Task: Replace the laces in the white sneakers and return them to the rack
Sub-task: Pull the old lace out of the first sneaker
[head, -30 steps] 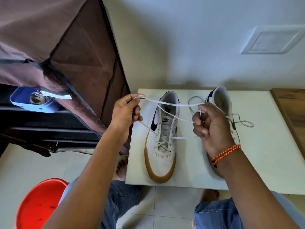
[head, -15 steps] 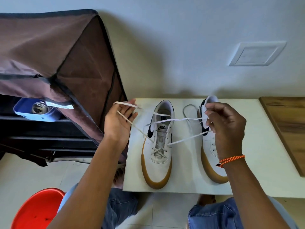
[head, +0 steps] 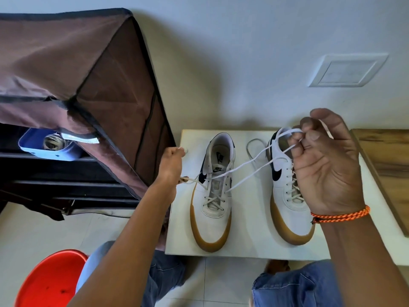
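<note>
While 2 white sneakers sit side by side on a white desk (head: 250, 244), a person pulls a white lace (head: 245, 170) taut from the left sneaker (head: 212, 209). The left hand (head: 171, 165) pinches one lace end beside the brown fabric rack (head: 93, 85); the raised right hand (head: 325, 167) curls its fingers (head: 313, 136) around the other end, above the right sneaker (head: 285, 196).
</note>
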{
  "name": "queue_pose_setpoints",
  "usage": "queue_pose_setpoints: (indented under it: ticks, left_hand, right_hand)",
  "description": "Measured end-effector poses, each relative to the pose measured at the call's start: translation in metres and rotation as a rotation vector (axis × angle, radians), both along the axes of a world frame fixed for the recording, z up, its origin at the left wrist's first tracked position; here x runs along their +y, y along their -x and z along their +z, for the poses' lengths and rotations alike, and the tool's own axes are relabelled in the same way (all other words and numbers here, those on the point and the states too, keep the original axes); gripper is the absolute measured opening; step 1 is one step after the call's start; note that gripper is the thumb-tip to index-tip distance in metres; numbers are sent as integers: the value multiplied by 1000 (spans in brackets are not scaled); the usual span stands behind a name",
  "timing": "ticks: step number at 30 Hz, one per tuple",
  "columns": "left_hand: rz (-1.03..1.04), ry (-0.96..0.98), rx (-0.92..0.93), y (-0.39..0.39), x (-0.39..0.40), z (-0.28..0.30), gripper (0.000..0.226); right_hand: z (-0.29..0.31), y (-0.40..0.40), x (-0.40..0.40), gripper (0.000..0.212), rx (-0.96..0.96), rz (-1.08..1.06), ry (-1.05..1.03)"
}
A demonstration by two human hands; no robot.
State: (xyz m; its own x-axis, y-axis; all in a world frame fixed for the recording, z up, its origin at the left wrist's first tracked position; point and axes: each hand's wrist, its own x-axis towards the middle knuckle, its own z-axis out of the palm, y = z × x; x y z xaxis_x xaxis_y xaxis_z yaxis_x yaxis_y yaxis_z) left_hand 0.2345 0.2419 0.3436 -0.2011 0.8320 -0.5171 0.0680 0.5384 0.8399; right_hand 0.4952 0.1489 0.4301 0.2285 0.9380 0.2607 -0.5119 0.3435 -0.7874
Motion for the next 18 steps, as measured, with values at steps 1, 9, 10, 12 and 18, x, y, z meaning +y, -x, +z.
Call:
queue_pose_setpoints:
  ticks: [1,9,10,12,18]
  left_hand:
    - [-31,3,33,-2,-2,-1,19]
    - [-199,-26,63,-5,0,-12,34]
    - [-230,-37,76,-5,0,-13,36]
    - [-330,-90,172,-5,0,-15,38]
    - [-576,-267,488,-7,-14,-16,47]
  right_hand:
    - [5,1,-1,34,2,24,-15]
    - [33,8,-7,28,-143,33,-78]
    - [34,10,-6,28,-160,25,-70]
    - [31,11,-4,26,-208,-11,-39]
    - [-22,21,10,17,-536,-217,272]
